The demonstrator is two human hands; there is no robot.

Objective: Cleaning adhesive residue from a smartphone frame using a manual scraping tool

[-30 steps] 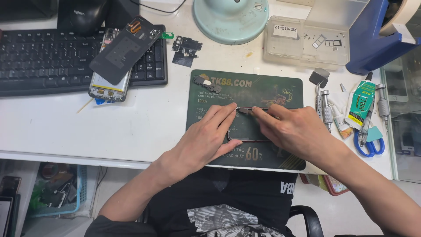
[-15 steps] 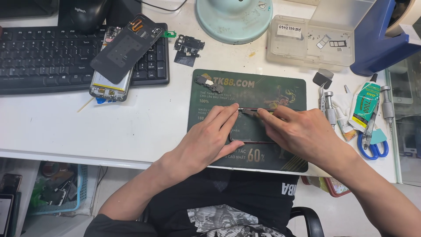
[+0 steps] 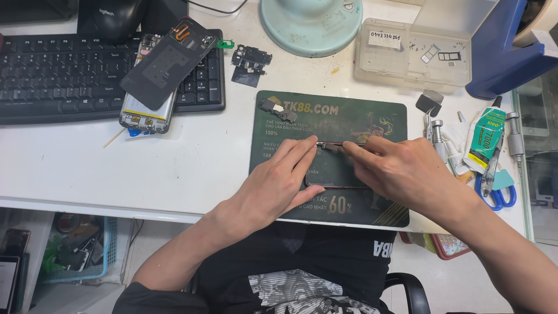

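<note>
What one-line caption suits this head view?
Both hands, left hand and right hand, work a small dark part over a dark green rectangular mat.

A white desk [image 3: 174, 168] fills the view, a black chair [image 3: 407, 288] below, evenly lit.

There is a single view, taken from the person's head and looking steeply down over their own chest and lap onto the white desk [image 3: 192, 174]. It sits close: the left hand [image 3: 279, 183] and right hand [image 3: 401, 171] meet just below the middle of the picture, and the forearms run out through the bottom edge. The view faces forward, away from the body, so the keyboard [image 3: 75, 75] lies beyond the hands to the left and the round lamp base [image 3: 311, 23] straight beyond them at the top edge. The dark green mat [image 3: 349, 116] under the hands lies almost square to the view.
</note>
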